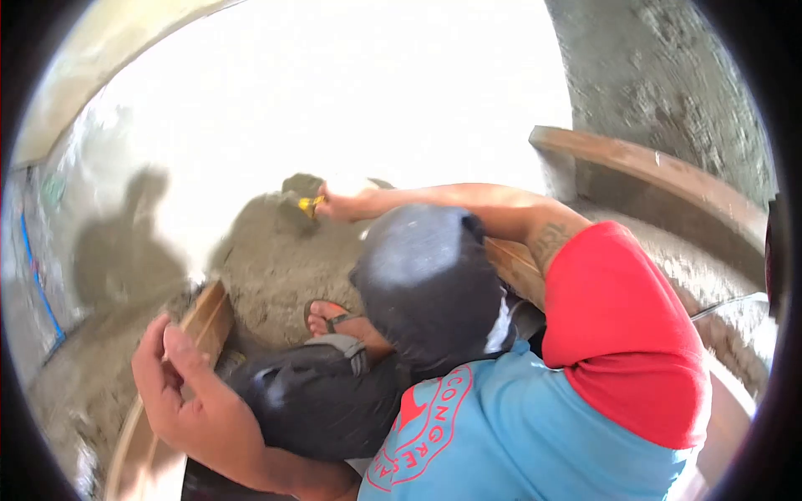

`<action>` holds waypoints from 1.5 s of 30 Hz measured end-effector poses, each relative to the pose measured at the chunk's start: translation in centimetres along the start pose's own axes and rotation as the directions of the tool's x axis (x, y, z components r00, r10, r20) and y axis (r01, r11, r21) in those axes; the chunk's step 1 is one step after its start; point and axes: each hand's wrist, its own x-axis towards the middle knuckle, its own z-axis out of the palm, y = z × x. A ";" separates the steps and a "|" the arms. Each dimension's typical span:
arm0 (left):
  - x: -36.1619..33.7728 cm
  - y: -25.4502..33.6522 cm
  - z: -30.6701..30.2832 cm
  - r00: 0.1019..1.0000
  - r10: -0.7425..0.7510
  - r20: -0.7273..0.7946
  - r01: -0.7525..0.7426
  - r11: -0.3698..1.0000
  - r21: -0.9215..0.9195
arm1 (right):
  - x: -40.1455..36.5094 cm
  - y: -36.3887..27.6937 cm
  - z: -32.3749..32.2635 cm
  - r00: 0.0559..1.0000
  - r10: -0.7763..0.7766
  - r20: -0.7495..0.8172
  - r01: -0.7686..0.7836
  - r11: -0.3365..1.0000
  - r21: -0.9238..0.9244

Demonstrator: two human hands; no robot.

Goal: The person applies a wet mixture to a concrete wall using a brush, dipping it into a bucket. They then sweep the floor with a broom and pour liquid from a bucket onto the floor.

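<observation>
Left hand (194,392) curls loosely while right hand (344,204) pinches a yellow tool (308,205) pointing left, long axis roughly sideways.

Light-blue shirt (518,426) with red lettering (441,409) and red sleeve (626,334); beyond the shirt, an arm tattoo (548,242), black trousers (322,401), strapped sandal (336,314)

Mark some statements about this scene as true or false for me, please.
1. The right hand holds a yellow-handled tool. True.
2. The left hand grips that same tool. False: it is raised, apart from the tool.
3. The foot in view wears a sandal. True.
4. The right sleeve is green. False: it is red.
5. A blue cord shows at the left of the picture. True.
</observation>
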 end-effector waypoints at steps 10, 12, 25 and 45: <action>-0.5 -0.5 -0.2 0.997 -0.036 0.065 0.030 0.996 0.081 | -17.7 33.2 -11.2 0.649 0.726 -0.227 -0.759 0.637 -0.134; -0.3 0.9 -0.1 0.996 0.003 0.089 -0.010 0.997 0.075 | -20.7 36.4 -13.8 0.500 0.728 -0.468 -0.850 0.515 -0.109; -0.3 8.9 4.0 0.644 0.682 0.348 -0.753 0.645 0.129 | -12.6 15.4 -9.0 0.894 0.440 -0.080 -0.438 0.898 0.043; -0.3 6.2 0.1 0.839 0.531 0.116 -0.538 0.782 0.314 | -32.4 32.1 -4.2 0.607 0.790 0.084 -0.564 0.503 -0.655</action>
